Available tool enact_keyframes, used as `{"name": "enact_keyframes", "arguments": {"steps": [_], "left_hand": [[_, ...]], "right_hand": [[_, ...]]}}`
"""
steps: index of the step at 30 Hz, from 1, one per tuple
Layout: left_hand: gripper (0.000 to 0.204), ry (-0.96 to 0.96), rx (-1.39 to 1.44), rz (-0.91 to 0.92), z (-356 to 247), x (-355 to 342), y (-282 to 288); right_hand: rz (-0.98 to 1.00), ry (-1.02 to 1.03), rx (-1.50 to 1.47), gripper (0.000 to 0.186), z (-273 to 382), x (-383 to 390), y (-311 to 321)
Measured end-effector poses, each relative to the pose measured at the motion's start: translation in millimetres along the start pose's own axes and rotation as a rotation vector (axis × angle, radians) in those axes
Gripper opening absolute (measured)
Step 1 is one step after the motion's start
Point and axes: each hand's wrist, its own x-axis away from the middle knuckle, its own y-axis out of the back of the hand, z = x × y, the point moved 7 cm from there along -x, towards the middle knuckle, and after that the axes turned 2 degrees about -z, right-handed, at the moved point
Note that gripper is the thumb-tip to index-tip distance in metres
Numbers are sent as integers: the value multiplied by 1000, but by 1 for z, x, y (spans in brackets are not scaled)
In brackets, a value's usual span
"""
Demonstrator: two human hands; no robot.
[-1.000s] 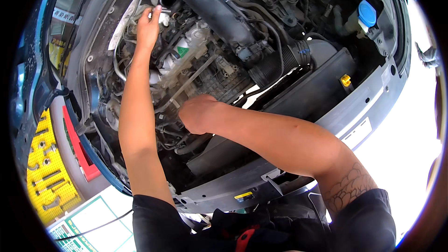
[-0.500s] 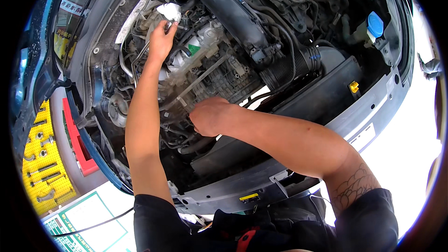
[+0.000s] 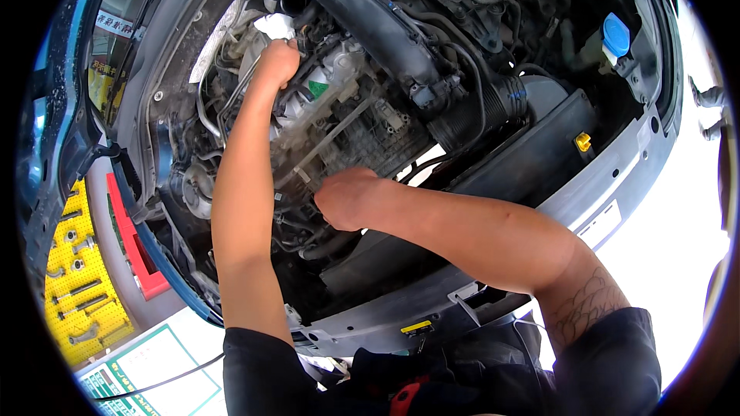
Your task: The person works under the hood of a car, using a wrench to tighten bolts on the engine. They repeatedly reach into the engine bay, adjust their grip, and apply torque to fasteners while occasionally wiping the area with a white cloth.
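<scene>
My left hand [image 3: 279,64] is curled closed at the far left side of the engine, just below a crumpled white cloth or paper [image 3: 275,26]. Its fingertips are turned down, so whatever they grip is hidden. Closed into a fist, my right hand [image 3: 347,199] rests at the near edge of the engine [image 3: 366,135]; its fingers point down and away, and what they hold cannot be seen. Between the hands lies the dusty engine top, with a small green patch [image 3: 317,89] on a pale part.
A thick black air duct [image 3: 370,23] crosses the engine bay to a ribbed hose [image 3: 489,108]. To the right stand a blue cap [image 3: 616,34] and a yellow-handled dipstick or cap [image 3: 583,142]. The front crossmember [image 3: 354,327] runs below my arms. A yellow tool board [image 3: 81,285] is at left.
My left hand has turned over and its fingers have gone out of sight, the wrist swinging slightly right. My right hand stays at the same place on the engine. The view has shifted a little.
</scene>
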Motion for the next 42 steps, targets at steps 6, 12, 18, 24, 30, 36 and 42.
{"name": "enact_keyframes", "arguments": {"steps": [6,12,18,24,30,36,42], "left_hand": [[45,217,121,130,-7,4,-2],[38,227,74,115,1,6,-8],[54,122,-45,-128,-25,23,3],[53,217,-89,-56,-15,11,-5],[57,161,-204,-186,-42,38,10],[60,183,-169,-162,-40,43,15],[60,126,-183,-189,-33,40,16]], "right_hand": [[-27,-1,50,26,1,-7,-4],[55,-19,115,29,4,-9,-7],[30,-13,78,23,4,0,-2],[21,25,106,26,9,-5,-5],[42,-5,107,29,7,-3,-5],[41,6,71,27,5,-7,-15],[57,31,24,22,11,2,-16]]}}
